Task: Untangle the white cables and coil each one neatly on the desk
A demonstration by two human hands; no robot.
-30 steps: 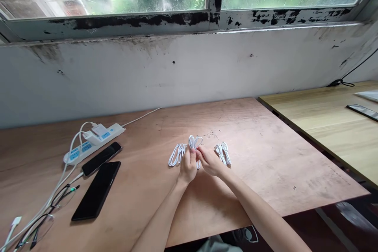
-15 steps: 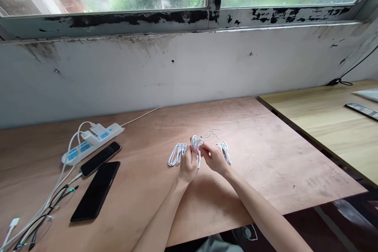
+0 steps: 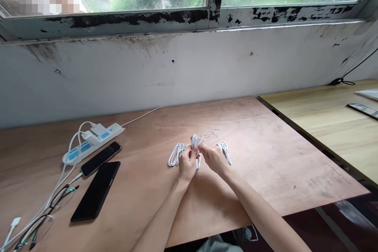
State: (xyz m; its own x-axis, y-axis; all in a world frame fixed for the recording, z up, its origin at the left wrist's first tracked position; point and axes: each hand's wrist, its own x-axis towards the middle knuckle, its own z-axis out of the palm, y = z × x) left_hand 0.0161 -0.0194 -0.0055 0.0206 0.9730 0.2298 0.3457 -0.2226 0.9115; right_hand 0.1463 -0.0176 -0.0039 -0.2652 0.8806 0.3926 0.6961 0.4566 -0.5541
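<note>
Between my two hands, just above the brown table [image 3: 141,189], is a coiled white cable [image 3: 196,140]. My left hand [image 3: 187,163] is closed around its middle, with loops showing above and below the fingers. My right hand [image 3: 214,158] pinches at the coil's right side; what exactly lies between its fingertips is too small to make out. A second white cable bundle [image 3: 176,155] lies left of my left hand. Another white bundle [image 3: 226,152] lies just beyond my right hand, partly hidden by it. Several thin dark ties [image 3: 213,132] are scattered behind the hands.
To the left stand a white power strip [image 3: 91,143] with plugged-in chargers, two black phones [image 3: 101,159] [image 3: 96,191], and eyeglasses [image 3: 59,199] among white cords. A pale wooden table [image 3: 325,126] adjoins at right. A wall and window rise behind; a person shows outside.
My right hand has shifted slightly left, closer to my left hand and the coil. The cable stays in my left hand, and the bundles on the table have not moved.
</note>
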